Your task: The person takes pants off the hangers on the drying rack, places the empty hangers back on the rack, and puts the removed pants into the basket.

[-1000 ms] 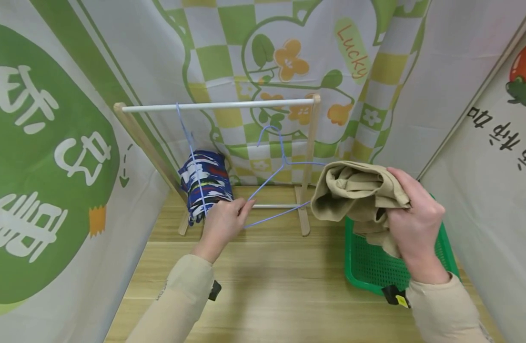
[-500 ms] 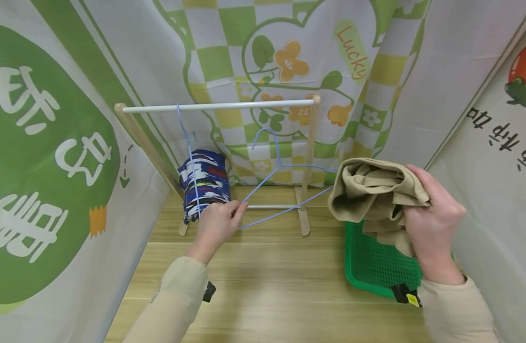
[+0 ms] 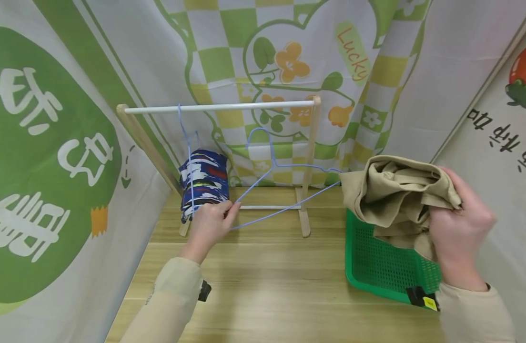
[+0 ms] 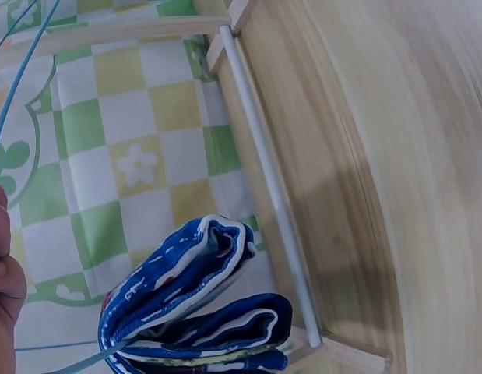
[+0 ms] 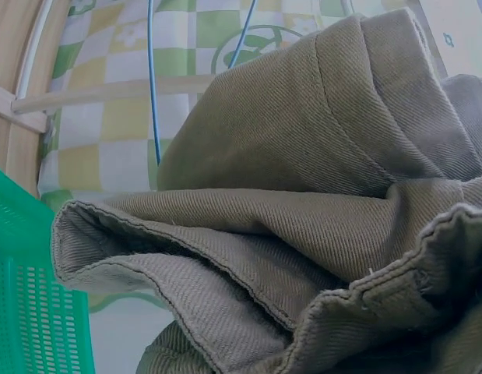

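A blue wire hanger [image 3: 288,165] is pinched at its left corner by my left hand [image 3: 209,226]; its hook points up, off the rail. The hanger's right end meets a folded khaki garment [image 3: 391,190], which my right hand [image 3: 462,228] grips by its right side. In the right wrist view the khaki cloth [image 5: 272,125] fills most of the picture and my right hand does not show. Blue patterned cloth [image 3: 205,176] hangs folded over a second blue hanger on the rack's rail [image 3: 241,106], just behind my left hand.
The rack's wooden right post [image 3: 311,152] stands behind the held hanger. A green basket [image 3: 374,262] sits on the wooden tabletop [image 3: 263,295], below the khaki garment. A patterned curtain [image 3: 220,62] hangs behind the rack, and printed cloth walls stand at both sides.
My right hand has moved right with the khaki garment, uncovering more of the hanger's right end and the basket. My left hand has shifted slightly left with the hanger.
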Demonstrator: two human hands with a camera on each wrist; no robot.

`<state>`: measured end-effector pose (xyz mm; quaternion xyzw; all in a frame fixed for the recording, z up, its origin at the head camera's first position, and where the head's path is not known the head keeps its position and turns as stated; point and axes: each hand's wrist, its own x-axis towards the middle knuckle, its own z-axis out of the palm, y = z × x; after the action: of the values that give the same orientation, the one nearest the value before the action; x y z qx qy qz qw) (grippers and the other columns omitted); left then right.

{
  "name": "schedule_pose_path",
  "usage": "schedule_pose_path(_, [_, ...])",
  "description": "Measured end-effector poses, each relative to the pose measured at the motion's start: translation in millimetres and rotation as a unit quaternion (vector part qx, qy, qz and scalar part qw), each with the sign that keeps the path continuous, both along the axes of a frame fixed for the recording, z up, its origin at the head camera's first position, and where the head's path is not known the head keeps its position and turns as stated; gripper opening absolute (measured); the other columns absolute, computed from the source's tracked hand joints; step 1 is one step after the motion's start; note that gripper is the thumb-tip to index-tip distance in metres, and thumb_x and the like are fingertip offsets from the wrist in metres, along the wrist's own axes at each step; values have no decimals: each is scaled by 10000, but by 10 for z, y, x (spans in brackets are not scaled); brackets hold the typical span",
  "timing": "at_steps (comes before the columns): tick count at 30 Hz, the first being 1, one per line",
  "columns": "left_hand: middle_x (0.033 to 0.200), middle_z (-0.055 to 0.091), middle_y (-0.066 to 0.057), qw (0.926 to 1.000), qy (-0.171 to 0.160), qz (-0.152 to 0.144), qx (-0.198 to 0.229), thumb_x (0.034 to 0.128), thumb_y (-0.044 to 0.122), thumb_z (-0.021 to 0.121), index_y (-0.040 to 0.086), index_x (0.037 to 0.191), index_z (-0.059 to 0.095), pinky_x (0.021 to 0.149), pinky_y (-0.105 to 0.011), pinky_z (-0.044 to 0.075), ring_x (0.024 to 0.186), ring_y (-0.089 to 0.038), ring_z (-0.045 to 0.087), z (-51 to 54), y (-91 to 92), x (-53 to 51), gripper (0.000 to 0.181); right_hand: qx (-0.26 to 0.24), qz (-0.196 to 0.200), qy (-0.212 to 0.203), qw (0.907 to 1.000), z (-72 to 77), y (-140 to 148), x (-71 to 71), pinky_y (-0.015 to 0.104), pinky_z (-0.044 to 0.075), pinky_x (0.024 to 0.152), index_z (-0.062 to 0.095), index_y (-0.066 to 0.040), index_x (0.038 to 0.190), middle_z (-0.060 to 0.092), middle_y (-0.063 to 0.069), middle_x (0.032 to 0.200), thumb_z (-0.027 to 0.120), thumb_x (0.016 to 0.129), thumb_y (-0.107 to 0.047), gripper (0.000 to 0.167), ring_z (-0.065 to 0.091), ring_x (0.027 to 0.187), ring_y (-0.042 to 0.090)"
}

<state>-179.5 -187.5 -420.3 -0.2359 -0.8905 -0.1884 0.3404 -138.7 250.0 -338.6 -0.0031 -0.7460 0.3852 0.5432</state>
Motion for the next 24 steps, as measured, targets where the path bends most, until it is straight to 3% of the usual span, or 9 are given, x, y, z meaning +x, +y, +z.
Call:
schedule_pose_path(6, [475,349,57,9997,118,-9,221,939,165,720,148,598,397,369,-276,270,416,-130,326,9,-57,-13,470,82,71,78,9999,61,-23,47,76,497,924,794,-34,1090,744,253,1018,655,941,-49,204,605,997,-206])
schedule_pose_path(12, [484,334,62,9988,189,-174,415,930,152,720,144,618,404,370,-256,248,426,-100,313,38,-66,-54,445,99,35,-8,9999,21,9,56,60,487,916,790,-19,1086,743,257,1012,633,926,-3,224,593,989,-224])
schedule_pose_path(18, [477,332,58,9943,237,-608,838,931,91,703,136,606,394,383,-211,211,433,-57,293,46,-37,-127,450,60,-20,-259,9996,-6,0,91,47,476,911,785,-24,1105,746,243,1035,643,924,13,233,573,987,-245])
schedule_pose_path(24, [489,354,64,9837,-150,-1033,1462,957,47,671,145,603,396,391,-191,203,451,-17,270,65,38,-196,459,72,-57,-369,9993,-63,30,75,39,469,906,789,-31,1101,752,228,1033,642,916,31,244,564,985,-255])
